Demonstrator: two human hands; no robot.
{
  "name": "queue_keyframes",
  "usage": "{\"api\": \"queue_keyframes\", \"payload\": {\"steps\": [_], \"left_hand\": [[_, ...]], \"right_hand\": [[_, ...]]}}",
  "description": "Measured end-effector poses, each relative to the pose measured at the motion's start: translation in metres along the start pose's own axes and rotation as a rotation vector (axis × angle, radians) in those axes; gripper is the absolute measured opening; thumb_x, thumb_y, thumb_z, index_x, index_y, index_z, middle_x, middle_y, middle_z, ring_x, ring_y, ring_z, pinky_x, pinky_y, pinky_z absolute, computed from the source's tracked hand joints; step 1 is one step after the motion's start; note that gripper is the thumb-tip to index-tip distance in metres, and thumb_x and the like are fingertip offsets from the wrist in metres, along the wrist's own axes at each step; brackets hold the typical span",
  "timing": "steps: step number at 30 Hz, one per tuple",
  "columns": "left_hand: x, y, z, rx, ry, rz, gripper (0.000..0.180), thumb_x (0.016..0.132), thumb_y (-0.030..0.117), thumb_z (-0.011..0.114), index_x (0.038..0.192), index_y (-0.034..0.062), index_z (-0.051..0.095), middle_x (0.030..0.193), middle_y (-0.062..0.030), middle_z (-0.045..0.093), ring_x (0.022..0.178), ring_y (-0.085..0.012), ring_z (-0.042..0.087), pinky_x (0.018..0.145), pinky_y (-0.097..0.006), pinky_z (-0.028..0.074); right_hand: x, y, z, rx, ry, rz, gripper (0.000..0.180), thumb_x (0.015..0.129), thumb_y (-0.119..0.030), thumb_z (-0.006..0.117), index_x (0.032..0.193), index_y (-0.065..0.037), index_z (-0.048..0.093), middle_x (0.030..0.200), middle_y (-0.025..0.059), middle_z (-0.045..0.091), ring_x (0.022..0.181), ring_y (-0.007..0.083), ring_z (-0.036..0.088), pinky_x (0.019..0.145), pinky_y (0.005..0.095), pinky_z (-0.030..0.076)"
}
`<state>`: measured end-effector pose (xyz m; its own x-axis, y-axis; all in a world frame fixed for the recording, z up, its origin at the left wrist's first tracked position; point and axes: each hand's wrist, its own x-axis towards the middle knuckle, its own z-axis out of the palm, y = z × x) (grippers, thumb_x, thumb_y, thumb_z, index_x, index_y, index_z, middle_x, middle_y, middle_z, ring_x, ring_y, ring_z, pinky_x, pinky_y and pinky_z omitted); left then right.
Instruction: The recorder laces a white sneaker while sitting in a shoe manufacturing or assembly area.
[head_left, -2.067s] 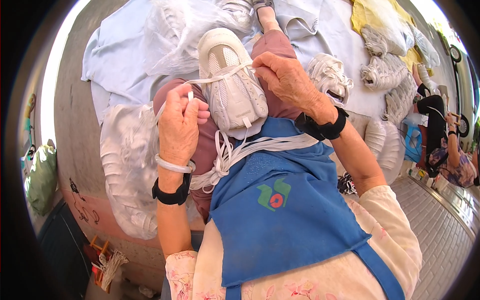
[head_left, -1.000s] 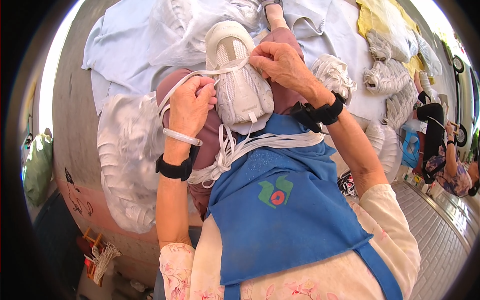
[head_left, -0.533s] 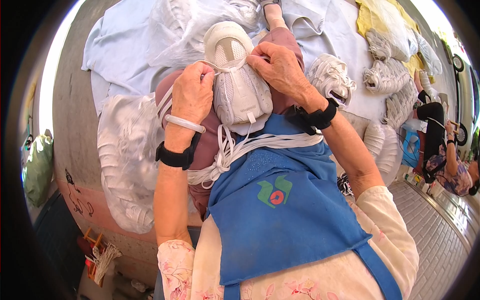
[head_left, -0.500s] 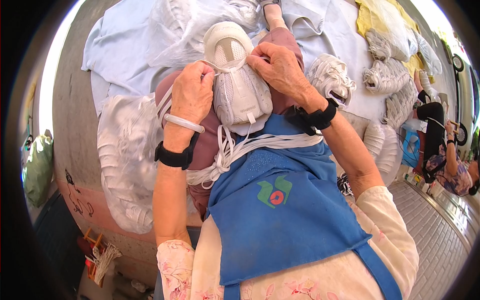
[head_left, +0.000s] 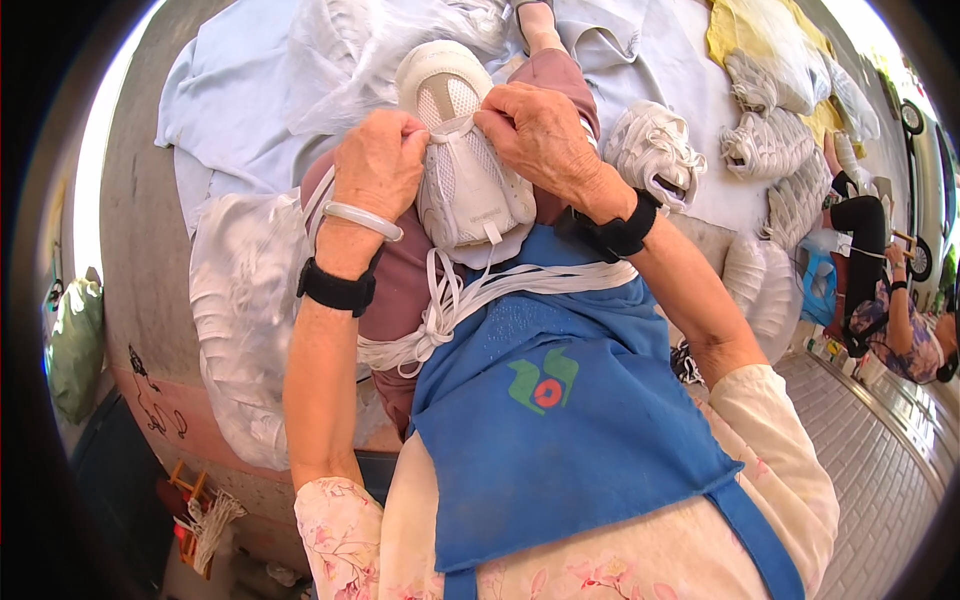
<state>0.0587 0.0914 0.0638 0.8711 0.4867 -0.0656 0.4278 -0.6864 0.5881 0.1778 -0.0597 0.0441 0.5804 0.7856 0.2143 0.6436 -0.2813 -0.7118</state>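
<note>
Shoe [head_left: 478, 195] between both grips [head_left: 380, 165] [head_left: 545, 140]

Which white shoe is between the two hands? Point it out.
The white shoe just beyond the blue apron: left hand and right hand pinch its lace. Neither touches the white shoes to the right.

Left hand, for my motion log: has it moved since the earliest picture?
Yes: the left hand has moved forward, judged against the clear plastic bag at left.
</note>
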Motion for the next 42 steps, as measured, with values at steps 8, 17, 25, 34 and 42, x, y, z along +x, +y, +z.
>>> {"api": "queue_keyframes", "payload": {"steps": [8, 17, 25, 34, 42], "left_hand": [[0.0, 0.001, 0.006, -0.023, 0.048, 0.03, 0.02, 0.083, 0.019, 0.064, 0.084, -0.0006, 0.068, 0.079, -0.0176, 0.067, 0.069, -0.0311, 0.064, 0.068, -0.038, 0.05], [0.001, -0.006, 0.007, -0.461, -0.086, -0.374, 0.024, 0.085, 0.024, 0.07, 0.089, 0.0003, 0.07, 0.079, -0.0015, 0.067, 0.063, -0.006, 0.057, 0.054, -0.019, 0.049], [-0.011, 0.0, 0.025, -0.2, 0.12, -0.087, 0.024, 0.08, 0.023, 0.07, 0.086, 0.0002, 0.068, 0.081, -0.0155, 0.069, 0.073, -0.0269, 0.066, 0.07, -0.037, 0.05], [-0.016, -0.004, 0.034, -0.432, 0.216, -0.16, 0.023, 0.079, 0.022, 0.071, 0.085, 0.0022, 0.061, 0.083, -0.0117, 0.063, 0.075, -0.0272, 0.061, 0.071, -0.037, 0.048], [-0.025, 0.019, 0.049, -0.11, 0.281, 0.058, 0.029, 0.075, 0.018, 0.077, 0.09, 0.0052, 0.056, 0.091, -0.0084, 0.053, 0.086, -0.024, 0.052, 0.078, -0.036, 0.044]], "right_hand": [[0.001, 0.008, 0.001, 0.24, -0.061, 0.258, 0.016, 0.084, -0.014, 0.061, 0.081, 0.001, 0.065, 0.071, 0.0148, 0.063, 0.063, 0.0274, 0.06, 0.06, 0.0339, 0.047], [-0.001, 0.008, 0.011, 0.07, 0.045, 0.043, 0.015, 0.082, -0.019, 0.062, 0.083, -0.003, 0.063, 0.076, 0.0141, 0.062, 0.07, 0.0338, 0.062, 0.066, 0.0415, 0.05], [-0.027, -0.012, -0.009, -0.087, 0.015, -0.04, 0.038, 0.077, -0.015, 0.068, 0.111, -0.006, 0.056, 0.101, 0.0148, 0.057, 0.089, 0.0341, 0.059, 0.076, 0.0422, 0.047], [-0.03, -0.032, 0.006, -0.489, -0.069, -0.012, 0.04, 0.071, -0.012, 0.066, 0.105, 0.004, 0.053, 0.099, 0.016, 0.054, 0.09, 0.0298, 0.059, 0.079, 0.04, 0.046], [-0.012, 0.002, 0.003, -0.396, -0.16, -0.122, 0.027, 0.072, -0.01, 0.064, 0.093, 0.006, 0.056, 0.091, 0.0164, 0.055, 0.084, 0.0292, 0.058, 0.068, 0.0341, 0.052]]}}
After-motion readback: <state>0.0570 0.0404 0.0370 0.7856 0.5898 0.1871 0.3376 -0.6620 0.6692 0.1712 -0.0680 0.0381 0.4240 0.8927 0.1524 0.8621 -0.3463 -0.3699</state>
